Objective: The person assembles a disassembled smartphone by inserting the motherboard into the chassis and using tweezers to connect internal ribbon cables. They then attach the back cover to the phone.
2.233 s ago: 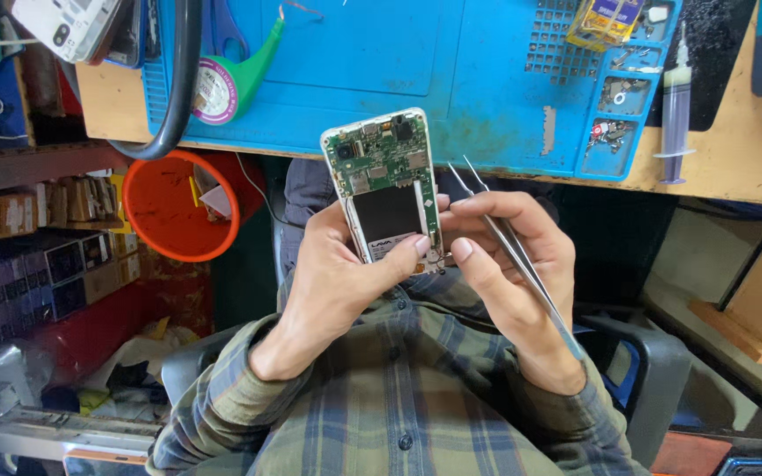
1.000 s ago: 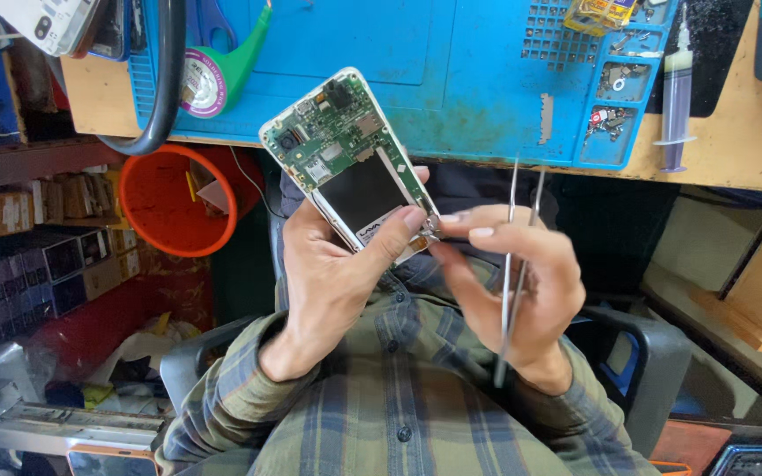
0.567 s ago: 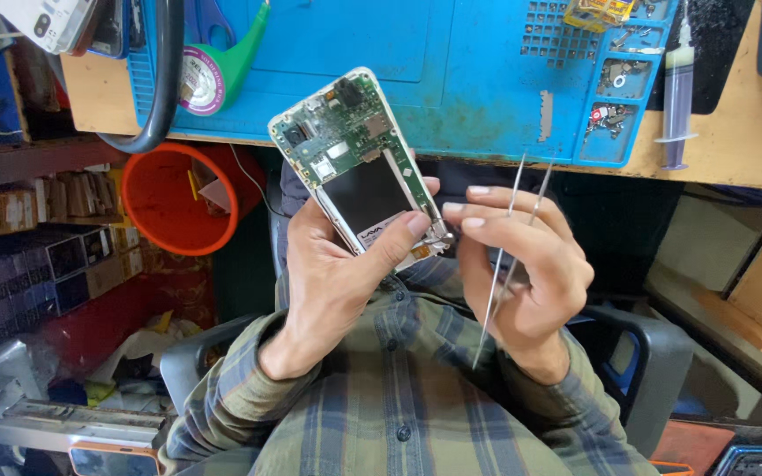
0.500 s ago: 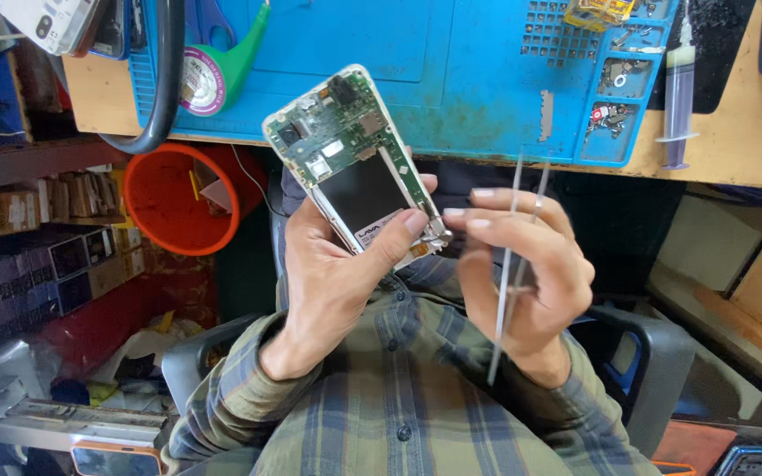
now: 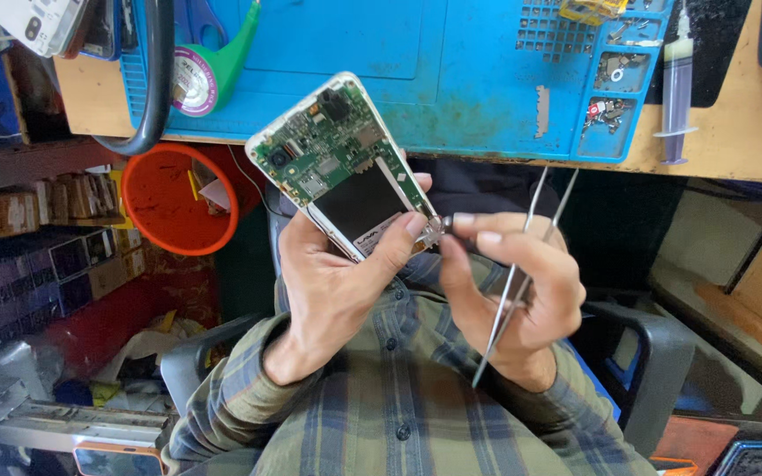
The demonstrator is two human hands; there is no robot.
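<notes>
Your left hand [image 5: 337, 291] is wrapped around the opened phone [image 5: 346, 172], circuit board facing up, held tilted over your lap just in front of the worktop [image 5: 734, 132]. Your right hand [image 5: 513, 291] has the tweezers [image 5: 522, 273] tucked in its palm while its fingertips [image 5: 462, 220] pinch something small at the phone's lower corner, can't tell what. Blue mat [image 5: 416, 62] sits behind.

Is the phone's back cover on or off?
Off. The phone in the left hand shows its bare green circuit board and dark battery area; the right hand holds tweezers at its lower corner.
</notes>
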